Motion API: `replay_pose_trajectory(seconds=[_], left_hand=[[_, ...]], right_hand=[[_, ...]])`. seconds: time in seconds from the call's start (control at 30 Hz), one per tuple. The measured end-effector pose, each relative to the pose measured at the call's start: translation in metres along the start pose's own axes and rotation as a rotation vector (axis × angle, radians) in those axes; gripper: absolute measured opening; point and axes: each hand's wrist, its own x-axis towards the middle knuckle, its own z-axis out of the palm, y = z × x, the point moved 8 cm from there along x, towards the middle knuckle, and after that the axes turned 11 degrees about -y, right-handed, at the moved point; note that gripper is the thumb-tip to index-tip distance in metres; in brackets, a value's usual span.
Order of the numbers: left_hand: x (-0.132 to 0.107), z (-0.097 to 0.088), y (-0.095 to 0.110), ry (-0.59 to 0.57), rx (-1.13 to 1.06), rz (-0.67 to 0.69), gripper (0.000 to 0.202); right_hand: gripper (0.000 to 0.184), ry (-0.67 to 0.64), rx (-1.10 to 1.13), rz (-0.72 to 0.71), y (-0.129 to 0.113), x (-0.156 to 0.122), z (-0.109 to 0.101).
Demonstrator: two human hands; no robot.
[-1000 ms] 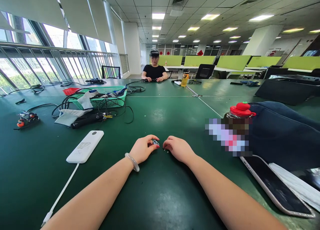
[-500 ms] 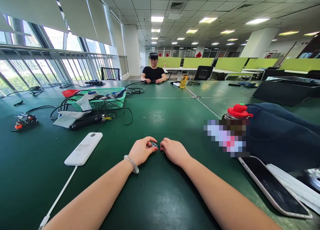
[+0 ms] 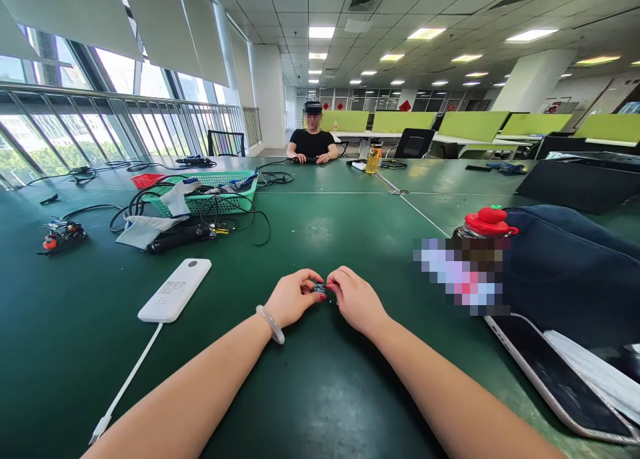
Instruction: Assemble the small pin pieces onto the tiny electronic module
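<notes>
Between thumb and fingers of my left hand [image 3: 291, 300] is a small dark, light-patterned piece [image 3: 319, 288], too small to name; it looks a little like a tiny circuit board. My right hand [image 3: 359, 302] is closed in a pinch against the right side of that piece. Whatever its fingertips hold, if anything, is hidden. A tiny pale bit [image 3: 333, 302] shows just below the right fingertips. Both hands are low over the dark green table [image 3: 320, 386], and a pale bangle [image 3: 271, 324] circles my left wrist.
To the left lie a white power bank [image 3: 175, 291] with a cable and a green basket [image 3: 233, 204] with gloves and cords. On the right are a red-lidded bottle [image 3: 485, 222], a dark blue bag [image 3: 565, 266] and a phone [image 3: 555, 376]. Across the table sits a person [image 3: 313, 142].
The view has turned slightly left, so things sit farther right. My right fingertips have risen a little and come up against the small piece in my left hand.
</notes>
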Motion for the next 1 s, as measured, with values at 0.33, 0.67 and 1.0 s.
replay_pose_trajectory(seconds=[0.33, 0.67, 1.0], left_hand=[[-0.001, 0.000, 0.001, 0.014, -0.094, 0.061, 0.029], [-0.001, -0.002, 0.006, 0.015, -0.115, 0.075, 0.028], [0.004, -0.034, -0.026, 0.228, -0.244, -0.018, 0.030]], right_hand=[[0.016, 0.079, 0.061, -0.092, -0.017, -0.005, -0.006], [0.008, 0.144, 0.294, -0.005, -0.005, -0.008, -0.015], [0.024, -0.172, -0.065, -0.130, -0.031, -0.004, 0.031]])
